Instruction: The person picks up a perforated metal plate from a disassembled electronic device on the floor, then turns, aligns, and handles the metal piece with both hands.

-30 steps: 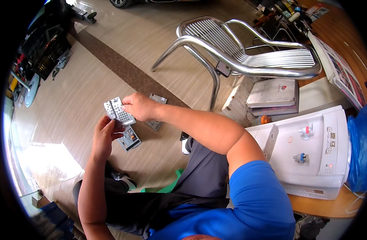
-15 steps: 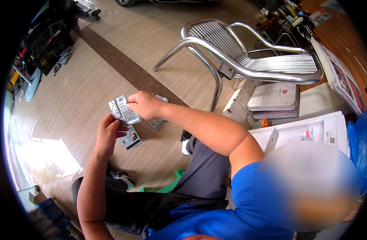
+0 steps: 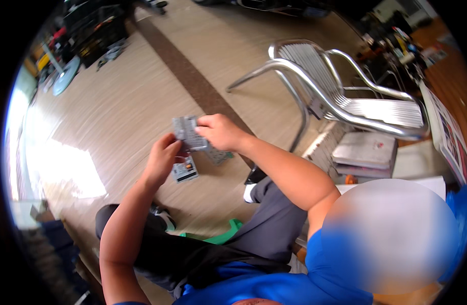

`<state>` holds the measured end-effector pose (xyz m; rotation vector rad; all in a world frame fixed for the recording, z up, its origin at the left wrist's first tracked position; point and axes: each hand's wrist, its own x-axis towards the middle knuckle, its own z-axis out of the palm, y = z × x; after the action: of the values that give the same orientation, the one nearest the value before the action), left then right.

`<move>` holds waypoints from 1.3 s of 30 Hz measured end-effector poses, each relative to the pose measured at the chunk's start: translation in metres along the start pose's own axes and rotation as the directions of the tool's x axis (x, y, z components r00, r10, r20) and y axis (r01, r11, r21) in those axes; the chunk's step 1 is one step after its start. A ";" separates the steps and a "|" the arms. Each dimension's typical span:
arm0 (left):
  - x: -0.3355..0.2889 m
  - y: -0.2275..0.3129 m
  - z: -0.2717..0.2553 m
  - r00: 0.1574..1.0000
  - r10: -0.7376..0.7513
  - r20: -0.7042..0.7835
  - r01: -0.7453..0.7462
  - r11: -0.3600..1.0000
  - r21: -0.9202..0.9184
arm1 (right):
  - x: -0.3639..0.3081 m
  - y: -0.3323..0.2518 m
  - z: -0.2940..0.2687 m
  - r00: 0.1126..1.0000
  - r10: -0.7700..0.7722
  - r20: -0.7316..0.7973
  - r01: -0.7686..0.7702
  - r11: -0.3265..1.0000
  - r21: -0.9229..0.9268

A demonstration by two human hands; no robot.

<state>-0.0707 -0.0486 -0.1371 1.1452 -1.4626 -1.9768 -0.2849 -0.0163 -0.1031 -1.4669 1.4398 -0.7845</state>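
Between my two hands is a flat grey metal panel (image 3: pixel 186 127) with rows of small holes; motion blurs its face. My left hand (image 3: pixel 162 158) pinches it near its lower left edge, fingers closed. At its right edge my right hand (image 3: pixel 221 132) grips it, the thumb lying on the face. Below the panel, partly hidden by it and by my left fingers, is a grey casing (image 3: pixel 185 174) with a small orange part in it. A further grey-green flat piece (image 3: pixel 219 156) shows under my right hand, its upper part covered.
A shiny metal slatted bench (image 3: pixel 340 96) stands at the far right, a closed box-like book (image 3: pixel 363 149) nearer on that side. A green strip (image 3: pixel 226 232) lies by my legs. Far left are a black crate (image 3: pixel 93 48) and a round pale-blue stand base (image 3: pixel 66 76).
The view has shifted, so the surroundings appear further right and, in places, lower. Both hands still hold the perforated panel, which now appears more upright and blurred.
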 end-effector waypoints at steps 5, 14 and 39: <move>0.004 0.000 0.005 1.000 -0.016 -0.006 0.016 0.999 -0.030 | -0.006 -0.006 -0.002 0.999 0.047 0.025 -0.048 0.998 0.035; -0.001 0.005 0.005 0.999 -0.036 -0.031 0.034 0.998 -0.055 | -0.002 -0.008 0.001 0.989 0.151 -0.006 -0.151 0.988 0.027; 0.004 0.003 0.006 0.997 -0.028 -0.073 0.024 0.998 -0.061 | -0.009 -0.016 0.001 0.986 0.163 0.029 -0.165 0.980 0.114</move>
<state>-0.0784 -0.0489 -0.1355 1.2038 -1.3487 -1.9604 -0.2789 -0.0087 -0.0878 -1.2477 1.4550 -0.7365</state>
